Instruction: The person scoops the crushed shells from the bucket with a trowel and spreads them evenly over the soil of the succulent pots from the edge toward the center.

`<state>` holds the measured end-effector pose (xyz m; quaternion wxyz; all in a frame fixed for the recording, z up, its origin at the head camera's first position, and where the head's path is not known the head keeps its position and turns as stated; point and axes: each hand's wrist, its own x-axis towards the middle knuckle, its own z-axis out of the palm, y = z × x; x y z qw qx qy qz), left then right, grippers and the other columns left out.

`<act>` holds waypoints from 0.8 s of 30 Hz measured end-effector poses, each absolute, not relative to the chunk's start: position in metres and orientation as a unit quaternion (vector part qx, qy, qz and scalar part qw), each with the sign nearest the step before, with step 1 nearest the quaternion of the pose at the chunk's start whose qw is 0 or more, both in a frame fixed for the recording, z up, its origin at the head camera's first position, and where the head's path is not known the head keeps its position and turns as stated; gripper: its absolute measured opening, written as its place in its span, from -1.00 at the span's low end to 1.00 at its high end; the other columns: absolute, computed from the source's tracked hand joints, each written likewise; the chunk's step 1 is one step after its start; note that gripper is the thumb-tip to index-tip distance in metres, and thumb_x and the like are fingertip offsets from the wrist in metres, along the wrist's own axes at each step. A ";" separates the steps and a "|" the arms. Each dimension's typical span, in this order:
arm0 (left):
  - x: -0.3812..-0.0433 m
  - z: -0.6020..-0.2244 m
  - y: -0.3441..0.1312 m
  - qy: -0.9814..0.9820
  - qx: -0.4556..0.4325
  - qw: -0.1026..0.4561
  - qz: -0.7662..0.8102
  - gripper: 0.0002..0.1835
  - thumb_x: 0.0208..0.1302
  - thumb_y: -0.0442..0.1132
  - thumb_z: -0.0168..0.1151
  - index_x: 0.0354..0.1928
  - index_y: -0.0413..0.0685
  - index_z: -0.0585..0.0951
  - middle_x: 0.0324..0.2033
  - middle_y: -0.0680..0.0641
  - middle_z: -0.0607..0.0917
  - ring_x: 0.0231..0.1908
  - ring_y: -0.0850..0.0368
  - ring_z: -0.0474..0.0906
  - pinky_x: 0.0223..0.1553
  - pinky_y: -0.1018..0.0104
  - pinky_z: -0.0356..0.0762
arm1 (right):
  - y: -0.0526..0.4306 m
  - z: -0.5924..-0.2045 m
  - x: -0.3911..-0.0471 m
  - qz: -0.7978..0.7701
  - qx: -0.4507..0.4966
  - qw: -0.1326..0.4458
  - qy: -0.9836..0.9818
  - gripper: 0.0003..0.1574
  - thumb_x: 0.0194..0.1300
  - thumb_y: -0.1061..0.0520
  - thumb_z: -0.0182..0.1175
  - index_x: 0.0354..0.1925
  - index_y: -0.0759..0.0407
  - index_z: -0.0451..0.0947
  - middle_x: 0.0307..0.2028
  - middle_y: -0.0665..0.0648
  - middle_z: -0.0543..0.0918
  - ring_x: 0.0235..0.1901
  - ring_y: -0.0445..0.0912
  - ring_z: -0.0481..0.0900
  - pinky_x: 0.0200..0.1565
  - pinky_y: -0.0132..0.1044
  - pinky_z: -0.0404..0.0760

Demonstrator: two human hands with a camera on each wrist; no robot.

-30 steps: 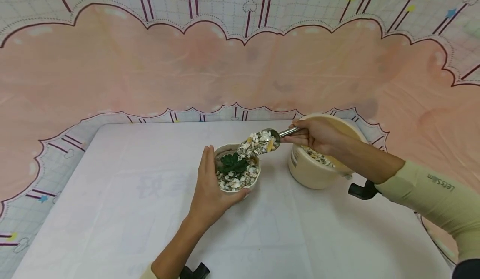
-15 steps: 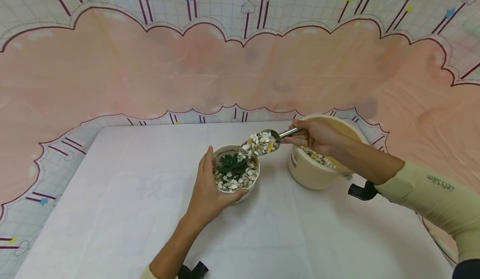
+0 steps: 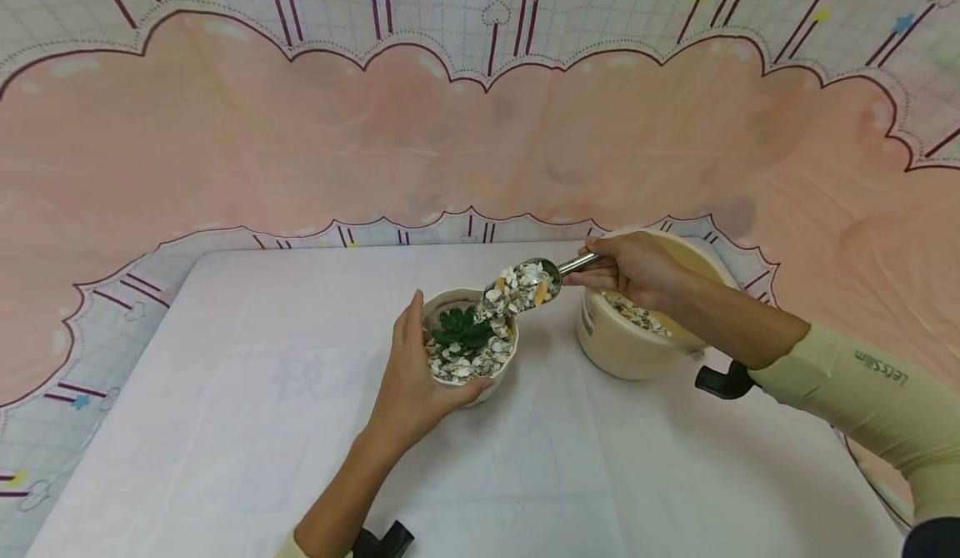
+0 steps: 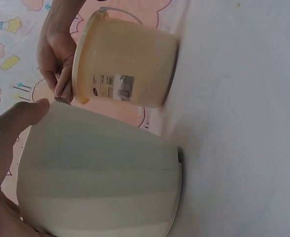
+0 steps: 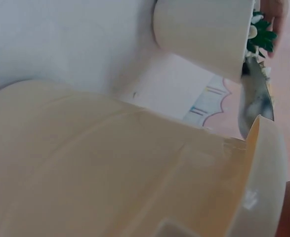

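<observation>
In the head view, my left hand [image 3: 412, 395] holds a white plant pot [image 3: 491, 384] at the middle of the table, thumb on the near side and fingers along the left. Inside the pot, a green succulent [image 3: 461, 329] stands among pale stone chips [image 3: 465, 364]. My right hand [image 3: 633, 270] grips the handle of a metal scoop [image 3: 553, 269], heaped with white, grey and yellowish chips [image 3: 516, 288]. The scoop tilts down to the left, its tip over the pot's right rim. In the right wrist view, the scoop [image 5: 253, 98] meets the pot's rim beside the plant.
A cream bucket [image 3: 618, 354] with more chips inside stands right of the pot, beneath my right forearm. The left wrist view shows its label and wire handle. A white cloth [image 3: 247, 424] covers the table. Behind hangs a pink patterned backdrop [image 3: 420, 141].
My left hand and the pot have shifted slightly left. My right hand and the scoop stay almost still over the rim.
</observation>
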<state>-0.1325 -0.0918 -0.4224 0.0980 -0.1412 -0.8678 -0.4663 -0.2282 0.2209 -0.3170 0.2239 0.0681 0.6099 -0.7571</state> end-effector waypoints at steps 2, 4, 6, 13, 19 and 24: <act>-0.134 -0.423 -0.094 -0.864 -0.150 0.099 -0.471 0.51 -0.11 -0.02 0.78 0.69 -0.16 -0.13 0.55 -0.37 0.12 0.47 -0.29 0.22 0.36 -0.26 0.35 | 0.221 -0.317 -0.228 -0.757 0.070 0.224 0.610 -0.68 0.74 0.20 -0.16 -0.03 0.46 0.42 -0.27 0.37 0.78 -0.24 0.08 0.83 -0.04 -0.29 0.70; -0.135 -0.423 -0.095 -0.861 -0.159 0.099 -0.473 0.51 -0.11 -0.02 0.78 0.69 -0.16 -0.14 0.55 -0.39 0.11 0.48 -0.30 0.21 0.35 -0.28 0.35 | 0.221 -0.317 -0.229 -0.757 0.072 0.223 0.610 -0.67 0.74 0.20 -0.15 -0.04 0.45 0.44 -0.27 0.38 0.78 -0.24 0.08 0.83 -0.04 -0.29 0.70; -0.135 -0.423 -0.096 -0.860 -0.163 0.100 -0.474 0.51 -0.11 -0.02 0.78 0.69 -0.17 -0.14 0.55 -0.40 0.11 0.48 -0.31 0.21 0.36 -0.28 0.34 | 0.221 -0.317 -0.229 -0.758 0.074 0.221 0.609 -0.65 0.74 0.19 -0.14 -0.06 0.45 0.46 -0.27 0.38 0.78 -0.24 0.09 0.83 -0.04 -0.29 0.70; -0.133 -0.421 -0.093 -0.866 -0.151 0.097 -0.466 0.50 -0.11 -0.02 0.78 0.69 -0.18 -0.12 0.56 -0.36 0.10 0.50 -0.29 0.17 0.37 -0.28 0.32 | 0.220 -0.316 -0.228 -0.759 0.073 0.215 0.610 -0.64 0.74 0.18 -0.13 -0.06 0.44 0.49 -0.26 0.37 0.79 -0.23 0.08 0.83 -0.03 -0.28 0.70; -0.134 -0.424 -0.092 -0.866 -0.152 0.104 -0.465 0.52 -0.13 0.00 0.80 0.69 -0.17 -0.11 0.56 -0.36 0.11 0.49 -0.28 0.18 0.39 -0.26 0.31 | 0.218 -0.315 -0.228 -0.761 0.072 0.211 0.609 -0.67 0.74 0.19 -0.13 -0.03 0.46 0.45 -0.25 0.39 0.78 -0.24 0.08 0.84 -0.04 -0.29 0.70; -0.139 -0.428 -0.097 -0.859 -0.169 0.096 -0.473 0.51 -0.11 0.02 0.78 0.70 -0.12 -0.12 0.58 -0.33 0.09 0.50 -0.25 0.18 0.38 -0.26 0.32 | 0.216 -0.316 -0.229 -0.759 0.073 0.209 0.612 -0.67 0.74 0.20 -0.14 -0.02 0.47 0.43 -0.28 0.39 0.78 -0.27 0.07 0.84 -0.06 -0.29 0.71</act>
